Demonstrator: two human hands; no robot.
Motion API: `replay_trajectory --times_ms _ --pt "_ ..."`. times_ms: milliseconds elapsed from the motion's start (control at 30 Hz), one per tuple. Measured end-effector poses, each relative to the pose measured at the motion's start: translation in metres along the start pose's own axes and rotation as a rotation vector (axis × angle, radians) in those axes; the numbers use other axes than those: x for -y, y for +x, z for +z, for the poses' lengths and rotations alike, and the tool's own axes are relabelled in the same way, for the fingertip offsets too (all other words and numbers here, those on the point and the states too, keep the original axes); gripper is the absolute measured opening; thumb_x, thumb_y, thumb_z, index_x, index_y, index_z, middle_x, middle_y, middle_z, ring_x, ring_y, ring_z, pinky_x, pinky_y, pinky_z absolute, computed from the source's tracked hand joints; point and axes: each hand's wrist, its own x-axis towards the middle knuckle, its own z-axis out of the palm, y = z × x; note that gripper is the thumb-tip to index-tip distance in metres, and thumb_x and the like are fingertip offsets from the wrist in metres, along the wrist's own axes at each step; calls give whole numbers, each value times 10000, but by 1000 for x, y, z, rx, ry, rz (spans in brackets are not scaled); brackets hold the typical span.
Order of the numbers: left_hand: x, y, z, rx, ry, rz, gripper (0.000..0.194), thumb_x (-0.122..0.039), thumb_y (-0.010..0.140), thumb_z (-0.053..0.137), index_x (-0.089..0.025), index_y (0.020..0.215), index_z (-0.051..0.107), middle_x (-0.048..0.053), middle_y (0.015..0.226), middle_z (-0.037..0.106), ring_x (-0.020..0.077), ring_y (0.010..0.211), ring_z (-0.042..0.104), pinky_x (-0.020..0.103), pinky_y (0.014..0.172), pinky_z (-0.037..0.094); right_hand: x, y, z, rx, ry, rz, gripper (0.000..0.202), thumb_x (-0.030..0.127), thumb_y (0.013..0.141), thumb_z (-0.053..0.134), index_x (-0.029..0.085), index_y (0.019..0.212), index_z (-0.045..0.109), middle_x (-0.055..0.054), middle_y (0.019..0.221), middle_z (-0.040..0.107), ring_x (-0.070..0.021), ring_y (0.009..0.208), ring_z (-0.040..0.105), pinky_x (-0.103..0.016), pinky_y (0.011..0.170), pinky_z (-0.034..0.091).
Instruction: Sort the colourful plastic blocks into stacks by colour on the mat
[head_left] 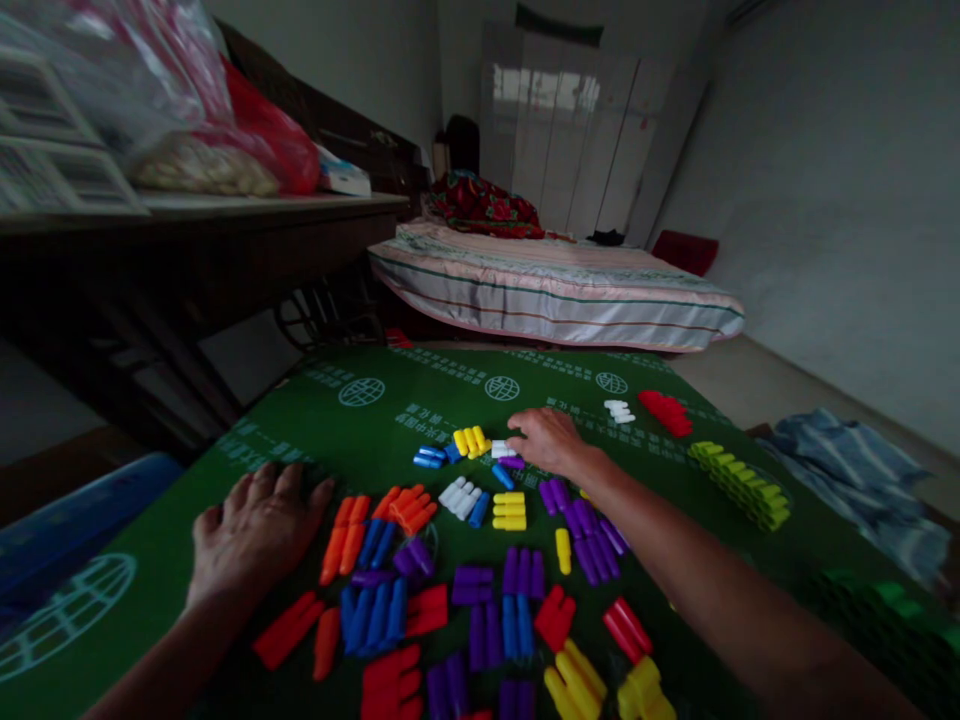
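My left hand (251,530) lies flat, fingers spread, on the green table cover (420,385), holding nothing. Beside it are orange plastic caps (346,535), like pen caps, lying in a row. Further out, my right hand (549,438) has its fingers bent, with the tips at a small group of white caps (500,449). The fingers partly hide their grip there. A purple cap (511,463) and a blue cap (503,476) lie just below, and yellow caps (471,441) to the left. Purple caps (589,535) sit under my right forearm.
Red caps (555,617), blue caps (373,615) and yellow caps (574,680) spread across the near side. At the right lie white caps (619,411), red caps (665,412) and a yellow-green block of caps (739,483). A bed (555,290) stands beyond the table.
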Motion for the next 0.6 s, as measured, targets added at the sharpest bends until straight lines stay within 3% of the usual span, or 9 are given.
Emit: replay_trajectory --times_ms 133,300,500,600 --pt "0 1 0 -8 -3 11 713 -564 876 157 -110 1364 410 203 1479 361 364 1379 279 558 1065 273 31 10 1 78 -40 53 244 322 823 559 192 943 726 -121 1006 732 -261 970 672 -336 764 497" --pt "4 5 4 -3 0 9 732 -577 872 131 -110 1369 398 193 1469 368 367 1378 277 555 1071 269 32 9 1 106 -32 96 258 178 790 523 211 948 724 -99 1027 733 -230 977 676 -299 740 494" --pt "5 7 7 -1 21 0 737 -595 850 106 -150 1346 419 171 1449 397 358 1366 296 550 1062 285 28 -1 -4 64 -1 98 320 345 844 515 242 1106 668 -69 1146 699 -216 1082 631 -314 828 485" --pt "4 7 6 -4 33 -1 733 -585 845 80 -163 1334 427 157 1444 408 343 1360 310 533 1063 291 37 7 0 67 2 111 333 381 852 509 200 1064 691 -102 1115 707 -232 1063 641 -329 843 485"
